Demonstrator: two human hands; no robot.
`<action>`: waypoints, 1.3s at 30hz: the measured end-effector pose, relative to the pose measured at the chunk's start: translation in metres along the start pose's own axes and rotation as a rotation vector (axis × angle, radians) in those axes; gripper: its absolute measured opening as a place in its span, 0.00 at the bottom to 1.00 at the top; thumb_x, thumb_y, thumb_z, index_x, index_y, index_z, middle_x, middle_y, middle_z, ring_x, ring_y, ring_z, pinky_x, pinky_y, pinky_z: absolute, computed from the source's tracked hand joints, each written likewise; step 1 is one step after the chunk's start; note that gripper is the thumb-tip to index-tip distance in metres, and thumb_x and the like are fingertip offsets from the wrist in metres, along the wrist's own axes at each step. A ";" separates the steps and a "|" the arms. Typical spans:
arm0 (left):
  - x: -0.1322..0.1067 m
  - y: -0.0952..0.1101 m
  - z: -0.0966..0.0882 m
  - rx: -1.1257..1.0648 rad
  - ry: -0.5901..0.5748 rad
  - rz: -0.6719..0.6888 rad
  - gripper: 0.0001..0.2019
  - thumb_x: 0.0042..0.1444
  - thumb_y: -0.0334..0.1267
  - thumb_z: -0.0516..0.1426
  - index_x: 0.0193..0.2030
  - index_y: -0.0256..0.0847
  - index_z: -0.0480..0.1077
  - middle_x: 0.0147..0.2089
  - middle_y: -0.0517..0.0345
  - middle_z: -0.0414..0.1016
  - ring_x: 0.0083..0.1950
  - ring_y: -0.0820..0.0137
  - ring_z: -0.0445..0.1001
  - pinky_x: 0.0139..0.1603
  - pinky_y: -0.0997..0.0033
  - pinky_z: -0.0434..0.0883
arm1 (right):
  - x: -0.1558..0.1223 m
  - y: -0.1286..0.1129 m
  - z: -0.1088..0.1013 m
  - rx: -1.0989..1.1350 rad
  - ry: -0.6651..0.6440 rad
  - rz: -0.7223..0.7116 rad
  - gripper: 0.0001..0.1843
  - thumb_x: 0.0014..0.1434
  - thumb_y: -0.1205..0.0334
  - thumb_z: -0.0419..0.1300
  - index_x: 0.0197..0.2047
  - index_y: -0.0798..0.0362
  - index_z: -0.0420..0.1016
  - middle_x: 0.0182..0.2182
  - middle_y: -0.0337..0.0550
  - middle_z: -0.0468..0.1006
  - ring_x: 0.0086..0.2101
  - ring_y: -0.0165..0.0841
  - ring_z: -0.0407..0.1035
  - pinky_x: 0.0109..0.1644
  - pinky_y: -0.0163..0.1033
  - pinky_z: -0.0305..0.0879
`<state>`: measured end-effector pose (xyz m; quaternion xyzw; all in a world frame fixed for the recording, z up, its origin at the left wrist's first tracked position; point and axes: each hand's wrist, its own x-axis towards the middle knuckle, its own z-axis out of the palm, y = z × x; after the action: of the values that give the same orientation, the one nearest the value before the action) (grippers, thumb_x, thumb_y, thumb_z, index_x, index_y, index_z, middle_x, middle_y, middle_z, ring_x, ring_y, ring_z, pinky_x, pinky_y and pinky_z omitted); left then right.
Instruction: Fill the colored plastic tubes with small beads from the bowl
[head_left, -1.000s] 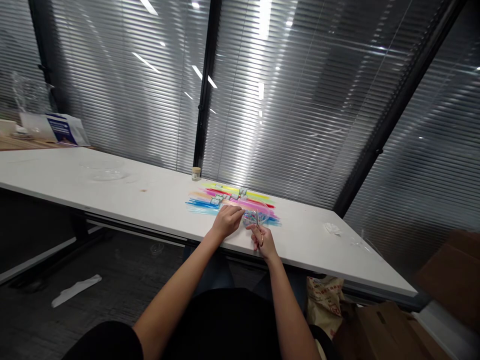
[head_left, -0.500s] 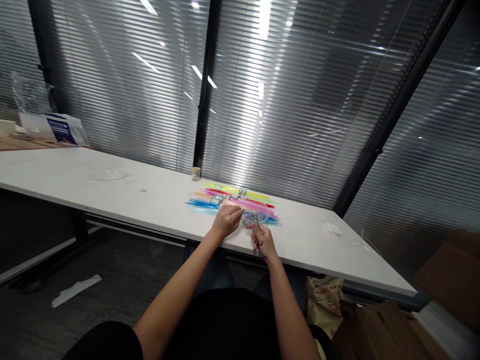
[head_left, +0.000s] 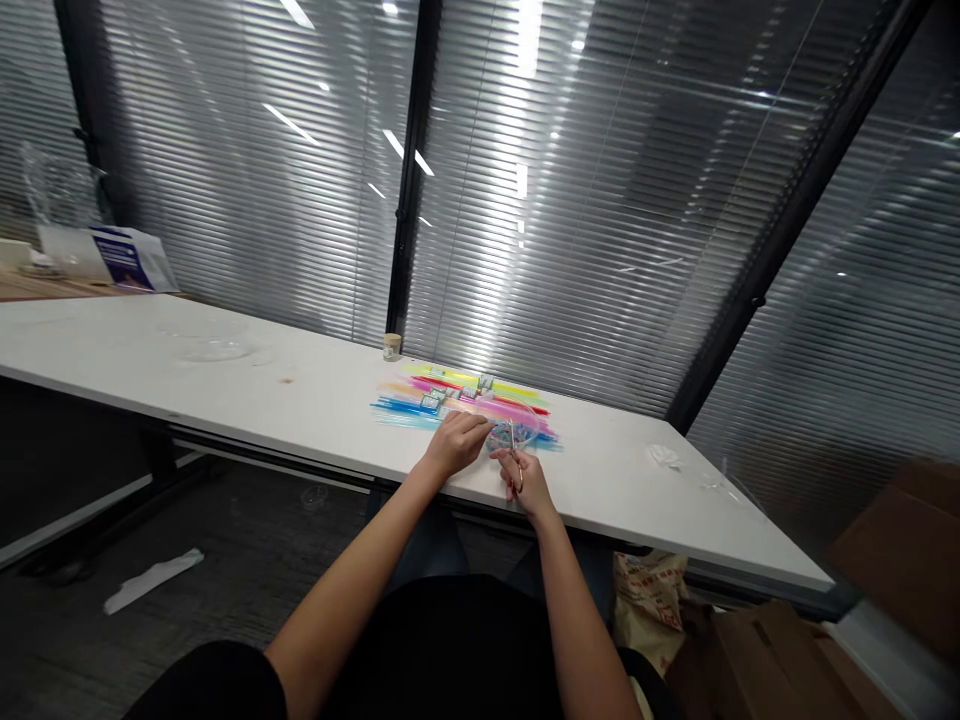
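Observation:
My right hand (head_left: 527,484) is closed around the handles of a pair of scissors (head_left: 512,436), whose blades point away from me over a clear round bowl (head_left: 534,418). Small coloured pieces (head_left: 501,437) lie in the bowl. To the left of the blades my left hand (head_left: 459,443) is held in a pinch at the bowl's near left side; what sits between its fingertips is too small to make out. Just beyond both hands, bundles of thin coloured strips (head_left: 401,407) in blue, orange, pink, red and yellow are spread across the white table, with small printed labels (head_left: 486,383) on them.
A small jar with a tan lid (head_left: 391,347) stands near the table's back edge. Clear plastic covers (head_left: 214,345) lie at left, a crumpled white tissue (head_left: 664,457) at right. Below right are a paper bag (head_left: 649,600) and cardboard boxes (head_left: 780,660). Window blinds (head_left: 600,200) rise behind.
My left hand has shifted slightly right, towards the scissors. The scissors' blades have tilted a little to the left, and my right hand has barely moved.

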<state>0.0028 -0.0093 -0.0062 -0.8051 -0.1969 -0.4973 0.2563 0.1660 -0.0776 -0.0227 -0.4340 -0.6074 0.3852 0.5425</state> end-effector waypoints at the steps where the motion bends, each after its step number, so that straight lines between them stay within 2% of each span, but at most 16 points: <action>1: 0.000 0.000 0.000 -0.001 -0.004 0.002 0.09 0.61 0.28 0.52 0.42 0.40 0.73 0.37 0.53 0.78 0.36 0.68 0.74 0.37 0.66 0.67 | 0.000 0.000 0.000 -0.005 0.001 -0.006 0.29 0.53 0.35 0.59 0.34 0.57 0.74 0.15 0.30 0.58 0.11 0.25 0.55 0.15 0.32 0.48; 11: 0.000 0.001 0.000 0.016 0.007 0.016 0.10 0.61 0.28 0.51 0.42 0.40 0.72 0.36 0.53 0.78 0.36 0.69 0.74 0.35 0.67 0.67 | 0.002 0.006 -0.001 -0.014 0.007 -0.002 0.29 0.53 0.35 0.59 0.35 0.57 0.73 0.15 0.29 0.58 0.11 0.25 0.54 0.15 0.32 0.48; 18: -0.002 0.001 0.002 -0.006 0.071 -0.020 0.12 0.58 0.27 0.51 0.44 0.39 0.72 0.40 0.49 0.77 0.39 0.66 0.75 0.39 0.65 0.72 | 0.002 0.005 0.000 -0.046 0.017 -0.021 0.28 0.54 0.35 0.58 0.34 0.56 0.72 0.15 0.30 0.59 0.12 0.25 0.55 0.16 0.32 0.49; 26: -0.004 -0.001 0.005 0.013 0.051 -0.018 0.11 0.58 0.27 0.51 0.42 0.39 0.73 0.39 0.49 0.77 0.38 0.65 0.75 0.39 0.64 0.72 | 0.002 0.007 0.000 -0.058 0.033 0.007 0.27 0.52 0.36 0.59 0.35 0.55 0.72 0.14 0.30 0.59 0.12 0.26 0.55 0.16 0.32 0.47; 31: -0.004 -0.002 0.005 0.023 0.044 -0.029 0.11 0.57 0.26 0.51 0.41 0.40 0.73 0.38 0.50 0.77 0.37 0.65 0.75 0.38 0.65 0.71 | 0.001 0.006 0.000 -0.052 0.079 -0.010 0.29 0.54 0.35 0.57 0.35 0.57 0.73 0.14 0.30 0.58 0.12 0.25 0.54 0.16 0.32 0.47; 39: -0.001 0.000 0.000 0.070 0.000 -0.057 0.09 0.57 0.27 0.52 0.39 0.40 0.72 0.35 0.52 0.77 0.36 0.65 0.74 0.38 0.65 0.68 | 0.000 0.006 -0.001 -0.040 0.044 -0.007 0.30 0.53 0.34 0.58 0.35 0.57 0.73 0.14 0.30 0.58 0.12 0.25 0.54 0.15 0.32 0.48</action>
<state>0.0025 -0.0095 -0.0073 -0.7896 -0.2371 -0.4973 0.2702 0.1672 -0.0760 -0.0279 -0.4507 -0.6045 0.3614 0.5485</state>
